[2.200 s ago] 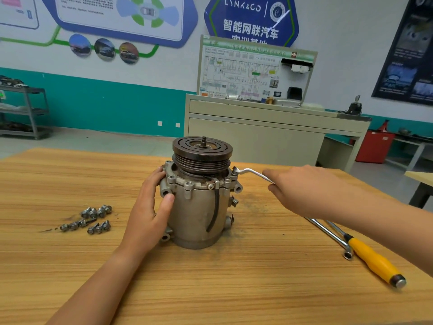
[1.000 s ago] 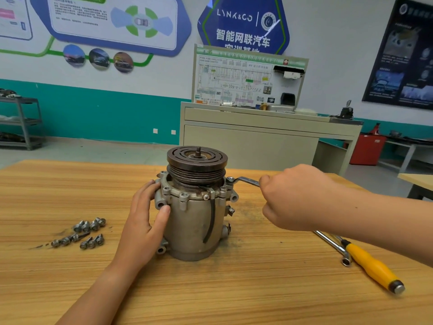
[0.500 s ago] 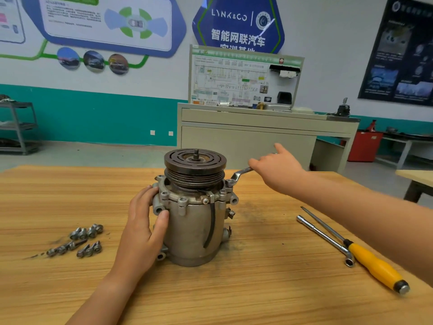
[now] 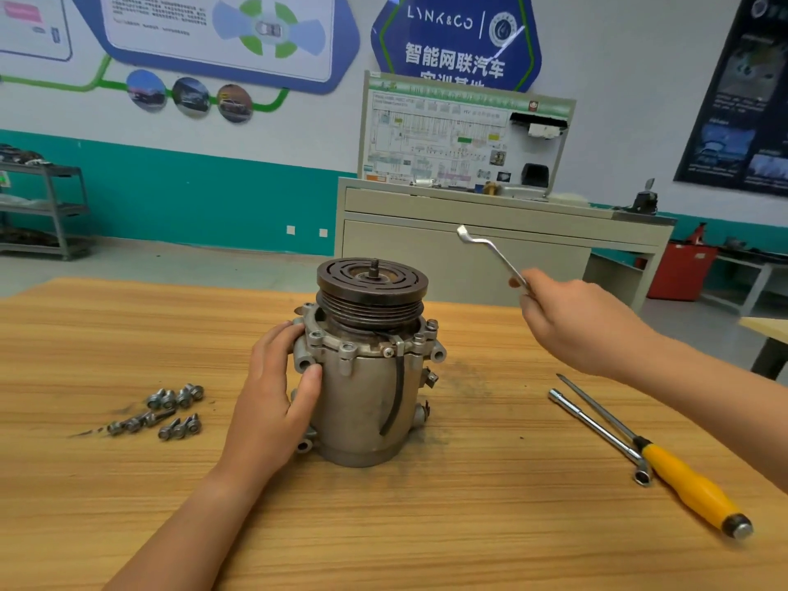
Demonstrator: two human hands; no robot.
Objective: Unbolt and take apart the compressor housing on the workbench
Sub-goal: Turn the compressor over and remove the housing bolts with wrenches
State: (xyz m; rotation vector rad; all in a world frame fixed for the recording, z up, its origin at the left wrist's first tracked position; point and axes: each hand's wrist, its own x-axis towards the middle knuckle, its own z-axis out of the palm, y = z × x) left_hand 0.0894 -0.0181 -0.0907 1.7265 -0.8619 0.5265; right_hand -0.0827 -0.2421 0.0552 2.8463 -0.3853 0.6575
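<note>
1. Head view: the grey cast-metal cylindrical compressor housing [image 4: 366, 403] stands upright in the middle of the light wooden counter [image 4: 426, 526], with its dark grooved pulley [image 4: 371, 287] on top.
2. The left hand [image 4: 277, 386] is where it was half a second ago. Its fingers curve round the housing's left side and the thumb presses on the front wall.
3. The slim silver offset ring spanner [image 4: 490, 253] sat on a bolt at the flange's right rim half a second ago. It is now lifted clear, its ring end in the air above and to the right of the pulley, touching nothing.
4. The right hand [image 4: 571, 322] pinches the spanner's lower end between curled fingers and thumb, and is higher than before.
5. The heap of loose silver flanged bolts [image 4: 166, 411] lies unmoved on the counter left of the housing. The chrome L-shaped socket wrench [image 4: 597, 428] and the yellow-handled screwdriver [image 4: 690, 488] stay side by side on the right.
6. The blue wall sign [image 4: 439, 49] reads "LYNK&CO" in white, with "智能网联汽车" beneath. The print on the white wiring-diagram board [image 4: 447, 138] is too small to read.
</note>
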